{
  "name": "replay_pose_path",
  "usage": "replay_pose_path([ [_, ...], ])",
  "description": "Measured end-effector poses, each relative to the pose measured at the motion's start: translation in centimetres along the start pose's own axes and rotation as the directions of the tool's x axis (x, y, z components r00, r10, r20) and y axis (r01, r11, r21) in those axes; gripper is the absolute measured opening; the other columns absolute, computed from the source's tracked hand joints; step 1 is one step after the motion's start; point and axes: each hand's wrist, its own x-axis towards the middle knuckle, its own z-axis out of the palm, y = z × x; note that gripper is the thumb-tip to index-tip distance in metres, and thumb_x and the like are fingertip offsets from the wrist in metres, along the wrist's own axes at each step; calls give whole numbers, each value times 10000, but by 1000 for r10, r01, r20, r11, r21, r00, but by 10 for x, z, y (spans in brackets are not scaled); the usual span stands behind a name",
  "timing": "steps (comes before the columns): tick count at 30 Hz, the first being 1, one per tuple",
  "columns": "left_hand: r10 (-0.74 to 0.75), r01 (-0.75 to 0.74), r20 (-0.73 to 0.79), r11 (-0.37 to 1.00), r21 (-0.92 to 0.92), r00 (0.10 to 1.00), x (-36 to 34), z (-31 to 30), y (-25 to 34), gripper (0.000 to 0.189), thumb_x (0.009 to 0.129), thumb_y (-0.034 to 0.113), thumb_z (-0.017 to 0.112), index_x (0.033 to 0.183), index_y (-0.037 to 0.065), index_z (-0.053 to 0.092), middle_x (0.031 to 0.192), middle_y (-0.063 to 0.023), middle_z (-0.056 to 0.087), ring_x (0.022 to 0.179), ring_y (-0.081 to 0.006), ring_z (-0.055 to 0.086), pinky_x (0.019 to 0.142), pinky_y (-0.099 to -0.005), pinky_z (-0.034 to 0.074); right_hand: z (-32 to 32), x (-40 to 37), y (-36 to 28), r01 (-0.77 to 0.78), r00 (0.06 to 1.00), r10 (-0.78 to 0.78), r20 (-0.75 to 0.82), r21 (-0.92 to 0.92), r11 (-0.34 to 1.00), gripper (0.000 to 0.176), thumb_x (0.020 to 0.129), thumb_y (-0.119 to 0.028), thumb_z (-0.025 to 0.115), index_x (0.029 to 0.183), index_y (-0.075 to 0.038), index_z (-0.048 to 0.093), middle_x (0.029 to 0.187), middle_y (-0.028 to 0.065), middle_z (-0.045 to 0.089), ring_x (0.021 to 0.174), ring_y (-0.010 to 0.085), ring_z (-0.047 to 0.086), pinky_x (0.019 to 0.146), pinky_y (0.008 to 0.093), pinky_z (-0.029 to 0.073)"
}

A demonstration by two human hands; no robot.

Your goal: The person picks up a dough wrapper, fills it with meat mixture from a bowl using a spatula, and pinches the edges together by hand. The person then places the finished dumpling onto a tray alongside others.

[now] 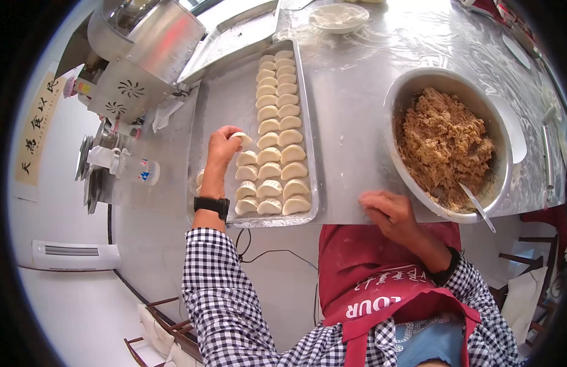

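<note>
Left hand (225, 144) pinches a dumpling (242, 139) at the tray (225, 98)

In the head view, the dumpling is at the far end of a short row of dumplings (246, 172). The right hand (388, 213), fingers bent, is by the desk (347, 122) edge near the bowl (398, 153); whether its fingertips meet cannot be told.

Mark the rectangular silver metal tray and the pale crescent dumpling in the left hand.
Rectangular silver metal tray (227, 98): head view, on its bare floor.
Held pale crescent dumpling (245, 139): head view, its uncovered middle.
</note>
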Motion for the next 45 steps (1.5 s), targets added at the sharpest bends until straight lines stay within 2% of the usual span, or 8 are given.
replay_pose_path([
  [3, 17, -13, 77, 998, -61, 997, 2, 3, -1, 244, 755, 28, 537, 987, -17, 597, 866, -58, 624, 788, -125, 598, 684, -253, 497, -2, 1, -2, 7, 999, -6, 36, -7, 1000, 165, 737, 67, 600, 892, 10, 591, 887, 145, 634, 754, 253, 628, 636, 302, 496],
  [5, 63, -76, 132, 992, 98, 989, 6, 4, -7, 249, 752, 24, 534, 985, -25, 606, 877, -66, 635, 791, -129, 597, 715, -254, 483, 0, 2, -2, -1, 1000, 1, 24, -2, 1000, 163, 735, 51, 605, 889, -2, 594, 869, 138, 635, 744, 263, 627, 631, 312, 497],
  [18, 141, -159, 103, 966, 202, 985, 1, 10, -9, 282, 716, -2, 508, 965, -17, 641, 891, -79, 664, 821, -145, 613, 780, -267, 473, -2, 3, -4, -11, 1000, 11, 11, -2, 1000, 153, 740, 36, 606, 884, -15, 594, 852, 131, 634, 738, 273, 627, 624, 324, 498],
  [21, 180, -195, 80, 946, 259, 980, 4, 9, -14, 281, 717, 16, 510, 963, 4, 647, 884, -121, 673, 817, -177, 644, 753, -286, 492, -2, 3, -5, -7, 1000, 7, 12, 0, 1000, 155, 740, 35, 605, 886, -14, 595, 854, 132, 634, 740, 273, 629, 627, 324, 499],
  [23, 193, -211, 107, 957, 200, 975, 4, 4, -16, 331, 748, 44, 520, 1061, -39, 589, 983, -107, 642, 903, -165, 599, 771, -279, 477, -1, 3, -4, -12, 1000, 12, 13, 6, 1000, 154, 740, 36, 605, 885, -14, 596, 854, 133, 635, 741, 273, 630, 629, 323, 500],
  [30, 0, 2, -9, 988, 154, 1000, -21, -17, -12, 366, 768, 152, 582, 1085, -30, 577, 948, -136, 646, 833, -189, 627, 695, -296, 504, -1, 4, -4, -23, 1000, 22, 19, 7, 1000, 143, 739, 36, 604, 874, -11, 601, 852, 132, 635, 748, 270, 633, 639, 320, 505],
  [32, -171, 166, 44, 981, 104, 984, -29, -19, -5, 442, 745, 183, 639, 1113, -44, 551, 932, -130, 637, 788, -174, 622, 621, -279, 505, -1, 3, -3, -25, 1000, 25, 17, 8, 1000, 144, 738, 37, 603, 874, -10, 601, 851, 131, 635, 749, 270, 633, 640, 320, 506],
  [45, -32, 35, -16, 973, 226, 999, -27, -5, -8, 401, 666, 117, 656, 1033, -32, 593, 815, -111, 652, 674, -150, 629, 559, -267, 530, -2, 3, -4, -15, 1000, 15, 6, 5, 1000, 143, 732, 46, 599, 865, -8, 603, 847, 129, 637, 754, 268, 635, 646, 319, 506],
])
